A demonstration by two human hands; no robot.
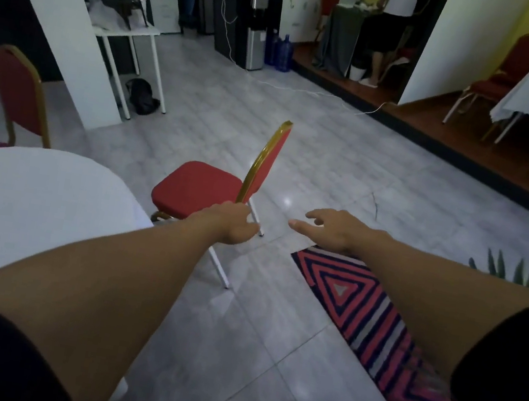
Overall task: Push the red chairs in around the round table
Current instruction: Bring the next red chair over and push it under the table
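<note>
A red chair (201,187) with a gold frame stands just right of the round table (24,197), which wears a white cloth. Its seat faces the table and its back is seen edge-on. My left hand (235,223) grips the lower gold edge of the chair's back. My right hand (331,230) hovers to the right of the chair with fingers spread, holding nothing. A second red chair (18,95) stands at the far side of the table, at the left.
A red and navy patterned rug (375,322) lies on the grey tile floor at the right. A white pillar (59,22), a small white desk (132,40), a white cable (308,91) on the floor and a raised wooden step lie beyond. A person stands in the far room.
</note>
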